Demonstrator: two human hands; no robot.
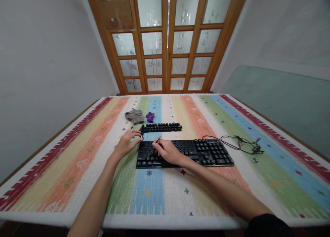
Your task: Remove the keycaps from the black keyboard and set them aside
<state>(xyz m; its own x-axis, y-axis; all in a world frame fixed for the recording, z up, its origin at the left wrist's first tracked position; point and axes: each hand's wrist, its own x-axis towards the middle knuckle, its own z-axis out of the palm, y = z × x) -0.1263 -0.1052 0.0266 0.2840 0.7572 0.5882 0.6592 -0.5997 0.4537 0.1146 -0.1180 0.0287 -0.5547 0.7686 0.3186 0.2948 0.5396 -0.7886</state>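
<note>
A black keyboard [189, 148] lies on the striped tablecloth in front of me. Its upper left part shows bare switches where keycaps are off. Several loose black keycaps [162, 127] stand in rows just behind it. My left hand [129, 141] is at the keyboard's upper left corner, thumb and fingers closed on a small dark keycap [141, 137], partly hidden by the fingertips. Over the left half of the keyboard, my right hand [166, 151] is closed around a small thin tool [158, 139]; only its tip shows, so its kind is unclear.
A crumpled grey cloth [134, 116] and a small purple cloth [150, 117] lie behind the keycap rows. The keyboard's black cable [241, 144] is loosely coiled to the right. Beyond the table [98, 146] stand wooden doors with glass panes [151, 42].
</note>
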